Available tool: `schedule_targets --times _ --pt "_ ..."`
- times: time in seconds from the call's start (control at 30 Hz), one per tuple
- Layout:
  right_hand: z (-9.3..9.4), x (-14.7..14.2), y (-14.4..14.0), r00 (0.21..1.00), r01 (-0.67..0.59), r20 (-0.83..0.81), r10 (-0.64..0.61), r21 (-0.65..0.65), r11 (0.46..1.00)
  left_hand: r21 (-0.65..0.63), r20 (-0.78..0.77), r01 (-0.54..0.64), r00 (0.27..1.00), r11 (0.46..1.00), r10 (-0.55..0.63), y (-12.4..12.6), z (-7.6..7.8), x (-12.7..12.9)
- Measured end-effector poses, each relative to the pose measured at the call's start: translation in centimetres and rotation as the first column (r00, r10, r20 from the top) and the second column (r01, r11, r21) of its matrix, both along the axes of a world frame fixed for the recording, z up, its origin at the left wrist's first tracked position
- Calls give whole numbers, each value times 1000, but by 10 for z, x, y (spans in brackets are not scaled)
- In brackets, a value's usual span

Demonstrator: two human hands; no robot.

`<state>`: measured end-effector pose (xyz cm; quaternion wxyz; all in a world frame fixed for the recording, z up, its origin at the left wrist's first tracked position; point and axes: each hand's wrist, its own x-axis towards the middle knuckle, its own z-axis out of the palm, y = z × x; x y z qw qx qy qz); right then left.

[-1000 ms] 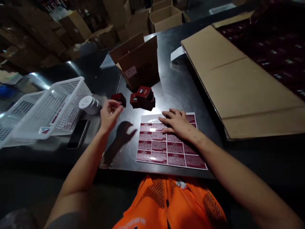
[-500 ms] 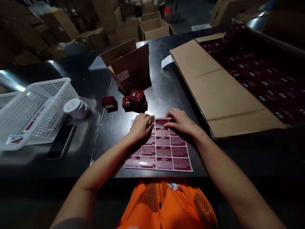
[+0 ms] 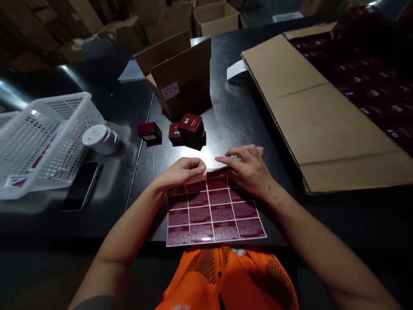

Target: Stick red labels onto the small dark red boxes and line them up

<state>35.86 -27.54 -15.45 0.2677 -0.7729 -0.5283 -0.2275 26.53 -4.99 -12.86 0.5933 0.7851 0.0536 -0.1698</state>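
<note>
A sheet of dark red labels [image 3: 211,211], ruled into a grid by white lines, lies on the dark table in front of me. Its far edge is bent up, and a pale strip shows between my hands. My left hand [image 3: 182,172] pinches that edge, thumb and forefinger together. At the right part of the same edge, my right hand [image 3: 247,165] holds the sheet between thumb and fingers, its forefinger reaching over the pale strip. Just beyond the hands sit small dark red boxes: a stacked group [image 3: 190,127] and a single box [image 3: 150,131] to its left.
An open cardboard box [image 3: 183,86] stands behind the small boxes. On the left are a white plastic basket [image 3: 74,142], a stack of white round rolls [image 3: 100,137] and a phone [image 3: 80,187]. At right, a large carton's flap [image 3: 309,116] borders rows of dark red boxes.
The sheet lay flat with both hands over its far part; now its far edge is lifted and bent. My left hand has closed on it, and the sheet sits slightly nearer me.
</note>
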Motion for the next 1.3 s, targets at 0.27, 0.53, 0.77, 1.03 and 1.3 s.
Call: schedule_targets --times 0.27,0.53,0.77,1.03,1.3 --pt "2 -19 6 939 -313 -139 314 26 949 -23 -112 -74 991 997 71 -11 4 -3" --pt "-1 -25 9 928 -342 -97 359 155 927 -235 -330 -187 938 954 102 -20 11 -3" --pt "0 -26 10 904 -419 23 427 245 874 -351 -383 -138 924 926 -8 -15 9 -6" --pt "12 -15 3 804 -363 -333 492 380 851 480 98 -39 995 876 -10 0 -15 8" --pt "24 -5 -5 718 -82 -650 248 276 958 479 583 -267 809 836 -76 -21 5 -12"
